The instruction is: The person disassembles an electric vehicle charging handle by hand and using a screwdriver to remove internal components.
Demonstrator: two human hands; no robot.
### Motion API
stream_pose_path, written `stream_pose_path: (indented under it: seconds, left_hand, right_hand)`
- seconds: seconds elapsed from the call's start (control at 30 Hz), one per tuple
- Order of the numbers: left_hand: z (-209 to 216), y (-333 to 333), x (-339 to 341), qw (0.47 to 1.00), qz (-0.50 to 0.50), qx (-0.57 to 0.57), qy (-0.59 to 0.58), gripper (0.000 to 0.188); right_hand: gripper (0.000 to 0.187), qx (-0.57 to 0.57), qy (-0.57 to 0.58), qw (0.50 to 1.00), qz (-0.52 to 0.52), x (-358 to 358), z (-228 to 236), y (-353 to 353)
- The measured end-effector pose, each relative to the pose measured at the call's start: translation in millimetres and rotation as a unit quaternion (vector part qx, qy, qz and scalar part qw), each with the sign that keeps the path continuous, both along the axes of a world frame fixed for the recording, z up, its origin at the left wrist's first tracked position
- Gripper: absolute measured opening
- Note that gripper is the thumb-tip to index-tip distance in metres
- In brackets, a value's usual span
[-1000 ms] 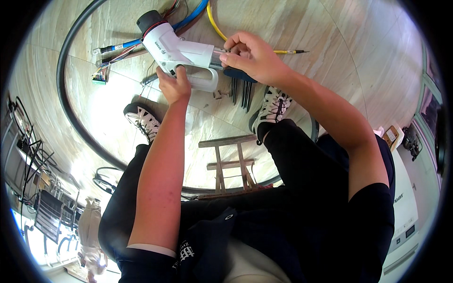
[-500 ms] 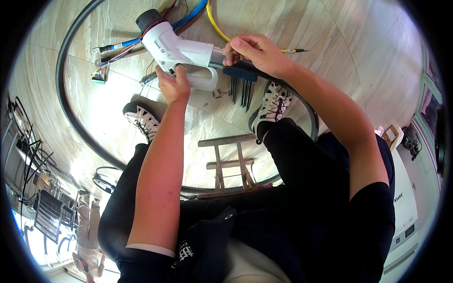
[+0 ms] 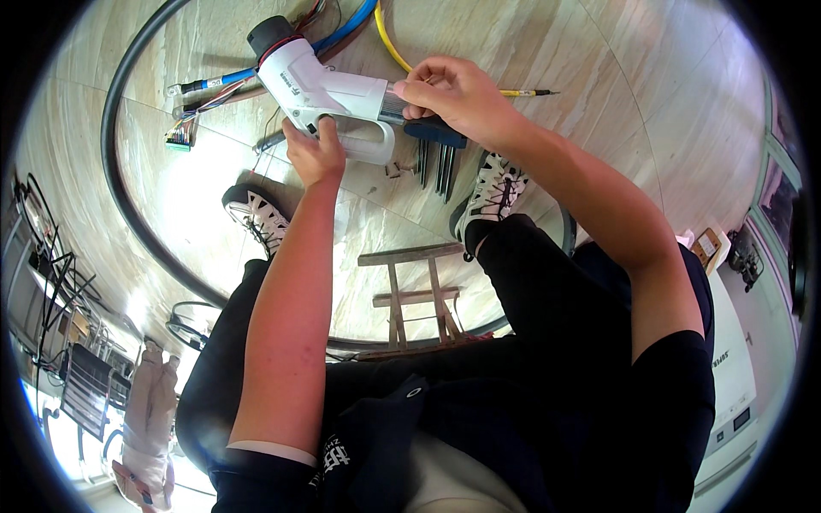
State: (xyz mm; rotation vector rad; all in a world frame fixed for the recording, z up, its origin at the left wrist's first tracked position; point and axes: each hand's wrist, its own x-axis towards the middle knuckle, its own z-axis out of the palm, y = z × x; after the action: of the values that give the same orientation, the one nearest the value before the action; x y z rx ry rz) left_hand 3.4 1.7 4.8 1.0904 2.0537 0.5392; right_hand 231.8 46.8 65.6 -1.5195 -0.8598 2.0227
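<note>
The connector housing (image 3: 346, 96) looks like smooth white plastic, its end cap (image 3: 272, 34) matt black, the floor (image 3: 590, 103) glossy veined tile, the thick cable (image 3: 110, 145) dull and rubbery, the frame (image 3: 416, 298) wood, the trousers (image 3: 556, 295) matt cloth.

Near the frame's top, we see a white gun-shaped plastic connector (image 3: 338, 92), its round black cap (image 3: 271, 35) ringed red, and streaked beige floor tiles (image 3: 590, 94).
</note>
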Motion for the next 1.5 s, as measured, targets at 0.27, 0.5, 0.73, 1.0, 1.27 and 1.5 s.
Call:
stream_pose_path:
  seconds: [0.27, 0.5, 0.73, 1.0, 1.27, 1.5]
  left_hand:
    - [-3, -1, -1, 1.0, 0.006, -0.008, 0.012, 0.058]
    - [-8, -3, -5, 1.0, 0.004, 0.013, -0.001, 0.056]
    - [-7, -2, -2, 1.0, 0.016, 0.023, 0.009, 0.047]
    - [-5, -1, -1, 1.0, 0.009, 0.022, 0.006, 0.046]
    - [-5, -1, -2, 1.0, 0.003, 0.0, 0.012, 0.048]
    - [-6, -1, -1, 1.0, 0.006, 0.003, 0.019, 0.049]
  right_hand:
    - [0.027, 0.002, -0.044, 0.998, 0.045, 0, 4, 2]
    - [0.029, 0.12, 0.003, 0.992, 0.04, 14, -8, -17]
    - [0.03, 0.197, -0.102, 0.975, -0.001, 17, -20, -23]
    - [0.03, 0.374, -0.228, 0.895, 0.083, 10, -29, -3]
    - [0.016, 0.353, -0.253, 0.893, 0.117, 10, -29, -4]
    - [0.018, 0.408, -0.267, 0.861, 0.145, 11, -32, -9]
